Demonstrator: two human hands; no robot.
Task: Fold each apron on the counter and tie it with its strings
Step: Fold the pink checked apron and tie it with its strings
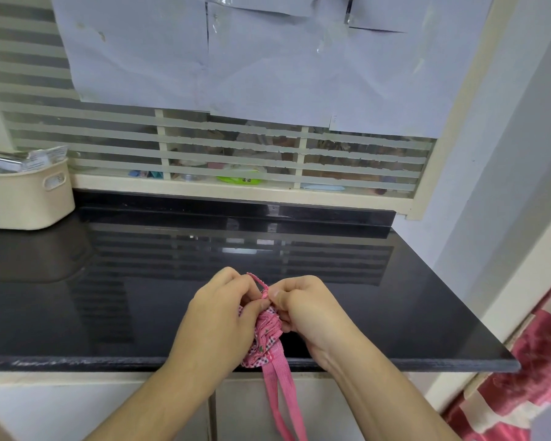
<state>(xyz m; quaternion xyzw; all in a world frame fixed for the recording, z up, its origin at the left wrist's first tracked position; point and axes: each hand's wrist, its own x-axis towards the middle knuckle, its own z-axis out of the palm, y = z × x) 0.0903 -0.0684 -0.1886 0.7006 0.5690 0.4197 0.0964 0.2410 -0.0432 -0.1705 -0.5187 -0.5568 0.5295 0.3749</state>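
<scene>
- The apron (266,337) was a tight pink bundle, rolled small, and it sat at the near edge of the black tabletop (395,297), right between our two hands.
- Its strings (282,399) were a flat pink band; two lengths hung over the edge and down in front of the cabinet door (318,409), and a short loop stood up above the bundle where our fingers met.
- Our left hand (218,316) had its grip closed around the left side of the bundle, thumb pressed near the top, which we judged was to keep the roll from springing open.
- Our right hand (303,305) pinched the string just above the bundle, fingers curled tight on it, seemingly to draw a knot or tuck snug.
- We judged the folding done and the tying in hand; whether a knot was already formed we could not tell, since the fingers covered that spot.
- Working at the edge let the loose ends hang free instead of bunching under the bundle.
- Well apart, at the far left, stood a cream basket (23,198) with packets in it.
- Behind the tabletop ran a striped glass window (236,148), with paper sheets (236,58) taped above.
- A red curtain (528,377) hung at the right.
</scene>
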